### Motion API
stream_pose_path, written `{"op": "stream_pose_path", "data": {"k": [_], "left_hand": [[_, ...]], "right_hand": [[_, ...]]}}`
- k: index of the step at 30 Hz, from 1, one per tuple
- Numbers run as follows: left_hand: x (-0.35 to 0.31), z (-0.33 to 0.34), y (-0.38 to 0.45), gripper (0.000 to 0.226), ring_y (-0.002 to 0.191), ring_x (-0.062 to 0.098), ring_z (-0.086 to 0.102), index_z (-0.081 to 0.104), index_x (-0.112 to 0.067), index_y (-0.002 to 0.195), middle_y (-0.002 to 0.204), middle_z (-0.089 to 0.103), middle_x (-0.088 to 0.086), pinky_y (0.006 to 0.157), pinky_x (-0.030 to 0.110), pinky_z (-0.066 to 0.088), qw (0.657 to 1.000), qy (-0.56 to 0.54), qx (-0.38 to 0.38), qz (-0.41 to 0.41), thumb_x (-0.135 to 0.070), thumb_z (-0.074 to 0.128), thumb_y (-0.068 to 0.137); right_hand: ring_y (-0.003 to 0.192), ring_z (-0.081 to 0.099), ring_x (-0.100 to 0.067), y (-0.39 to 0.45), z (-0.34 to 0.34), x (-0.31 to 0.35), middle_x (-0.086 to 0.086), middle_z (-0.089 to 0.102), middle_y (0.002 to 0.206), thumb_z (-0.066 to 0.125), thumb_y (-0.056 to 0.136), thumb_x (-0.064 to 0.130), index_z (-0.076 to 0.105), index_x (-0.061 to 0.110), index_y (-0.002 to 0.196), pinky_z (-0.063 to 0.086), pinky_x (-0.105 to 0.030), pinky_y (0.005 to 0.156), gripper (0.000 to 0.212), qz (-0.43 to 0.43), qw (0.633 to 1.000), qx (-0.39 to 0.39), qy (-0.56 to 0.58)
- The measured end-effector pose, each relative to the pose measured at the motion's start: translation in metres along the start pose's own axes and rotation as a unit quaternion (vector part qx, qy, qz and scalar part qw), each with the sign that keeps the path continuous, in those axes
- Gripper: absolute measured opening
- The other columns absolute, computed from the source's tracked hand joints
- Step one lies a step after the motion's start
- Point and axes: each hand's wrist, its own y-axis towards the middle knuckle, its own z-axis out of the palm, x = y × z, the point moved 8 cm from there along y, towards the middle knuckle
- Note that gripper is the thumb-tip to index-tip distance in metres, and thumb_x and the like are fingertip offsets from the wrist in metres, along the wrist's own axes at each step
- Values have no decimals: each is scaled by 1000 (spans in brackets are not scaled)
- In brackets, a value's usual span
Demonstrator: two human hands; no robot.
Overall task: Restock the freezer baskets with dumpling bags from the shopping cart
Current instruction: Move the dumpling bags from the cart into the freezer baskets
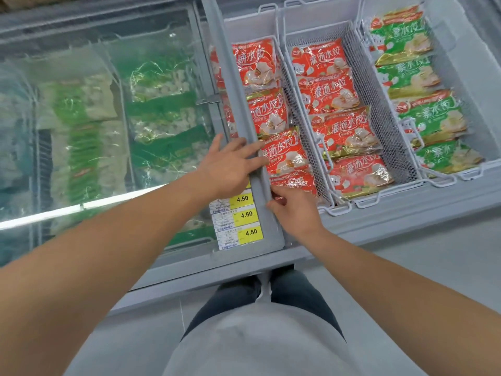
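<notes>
Red dumpling bag (294, 183) — pinched by right hand (294, 210) grip — left hand (230, 164) spread on lid frame (254, 147).

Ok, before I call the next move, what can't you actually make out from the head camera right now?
- Shopping cart: not in the head view at all.
- Right hand: fingertips hidden under the nearest red bag, so its grip is unclear.
- Leftmost red basket: left part covered by the lid frame and left hand.
- Packs under the glass lid: blurred by frost and glare.
- Price labels: small print unreadable.
</notes>
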Motion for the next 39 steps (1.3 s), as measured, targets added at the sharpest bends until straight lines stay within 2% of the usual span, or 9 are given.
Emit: {"op": "stream_pose_path", "data": {"k": [5, 10, 14, 19, 23, 25, 28, 33, 39], "left_hand": [[21, 7, -21, 49, 150, 27, 14, 28, -47, 149, 164, 13, -12, 117, 65, 6, 1000, -7, -21, 0, -45, 36, 101], [24, 4, -23, 46, 149, 28, 15, 34, -46, 146, 163, 19, -10, 117, 64, 5, 999, -25, -30, -4, -42, 37, 101], [26, 5, -25, 47, 150, 28, 12, 32, -45, 148, 163, 18, -10, 118, 64, 4, 999, -23, -34, -5, -41, 37, 101], [15, 3, -26, 45, 150, 28, 13, 40, -35, 145, 162, 22, -6, 119, 62, 5, 997, -50, -50, -28, -43, 37, 101], [-14, 0, -20, 49, 150, 29, 15, 52, -20, 136, 154, 40, 0, 118, 61, 4, 995, -38, -74, -59, -49, 42, 98], [-49, 2, -14, 51, 150, 30, 16, 51, -19, 137, 152, 42, 0, 118, 61, 5, 996, -41, -69, -36, -50, 42, 97], [-130, 5, -2, 57, 150, 30, 17, 42, -21, 146, 159, 33, 1, 119, 59, 7, 997, -48, -46, 47, -49, 44, 97], [-285, 19, 21, 68, 149, 34, 19, 30, -25, 153, 161, 26, 5, 118, 58, 16, 983, 1, 14, 185, -51, 50, 93], [-475, 47, 36, 73, 147, 32, 26, 31, -23, 152, 160, 29, 7, 116, 52, 28, 961, 42, 37, 270, -53, 55, 90]], "right_hand": [[93, 68, -16, -3, 21, 17, -2, 75, 105, 69, 88, 21, 71, 15, 121, 37, -15, 70, 33, -2, 1000, 6, 28], [89, 69, -18, -5, 26, 23, -3, 76, 101, 68, 88, 22, 72, 16, 118, 52, -28, 79, 30, 0, 999, -3, 34], [89, 69, -20, -8, 27, 23, -4, 76, 101, 68, 89, 22, 71, 16, 119, 54, -31, 80, 31, -1, 999, -17, 33], [97, 67, -20, -10, 30, 24, -3, 72, 113, 67, 90, 20, 64, 13, 127, 37, -17, 76, 38, 14, 999, -4, 29], [100, 64, -30, -29, 5, 9, -12, 71, 110, 65, 87, 20, 69, 9, 116, 47, -32, 85, 31, -15, 999, -44, -26], [108, 58, -34, -53, -20, -20, -14, 68, 113, 63, 88, 21, 67, 9, 119, 46, -39, 93, 33, 15, 994, -102, -38], [115, 50, -33, -104, -58, -83, -12, 61, 122, 61, 88, 22, 61, 10, 126, 42, -39, 99, 40, 89, 983, -154, -51], [131, 41, -34, -202, -91, -210, -12, 48, 140, 66, 85, 33, 44, 8, 143, 34, -40, 110, 66, 236, 962, -117, -71], [141, 30, -30, -345, -151, -347, -9, 38, 151, 63, 87, 43, 35, 13, 149, 31, -40, 113, 74, 348, 924, -152, -53]]}}
